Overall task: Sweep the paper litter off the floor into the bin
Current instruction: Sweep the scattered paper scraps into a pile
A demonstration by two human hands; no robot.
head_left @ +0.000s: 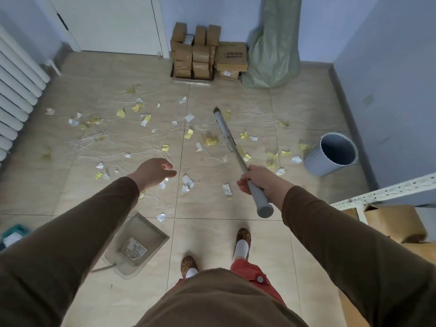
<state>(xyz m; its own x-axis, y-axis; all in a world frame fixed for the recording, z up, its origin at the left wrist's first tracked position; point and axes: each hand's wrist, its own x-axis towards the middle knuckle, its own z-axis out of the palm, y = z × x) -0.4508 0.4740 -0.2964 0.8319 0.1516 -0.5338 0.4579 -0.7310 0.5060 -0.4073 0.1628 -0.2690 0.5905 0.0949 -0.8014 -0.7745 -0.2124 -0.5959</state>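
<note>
1. One cardboard box [232,56] at the upper middle of the frame has dark printing on its front, too blurred to read; the label inside the dustpan [139,244] at the lower left is also not readable.
2. The right hand [262,182] has its fingers curled tightly around the grey broom handle [236,152], near the capped end; the far end of the handle reaches the floor at the centre of the frame.
3. The left hand [153,172] holds nothing; its fingers are loosely bent and it hovers above the floor.
4. The paper litter [188,134], yellow and white scraps with thin white strips, lies scattered across the beige floor tiles [207,234] in the middle of the frame.
5. The grey bin [330,154] stands tilted at the right, near the blue wall, with some scraps just beside it.
6. A white radiator [16,90] is at the left edge, and a green sack [274,43] leans in the upper right corner.
</note>
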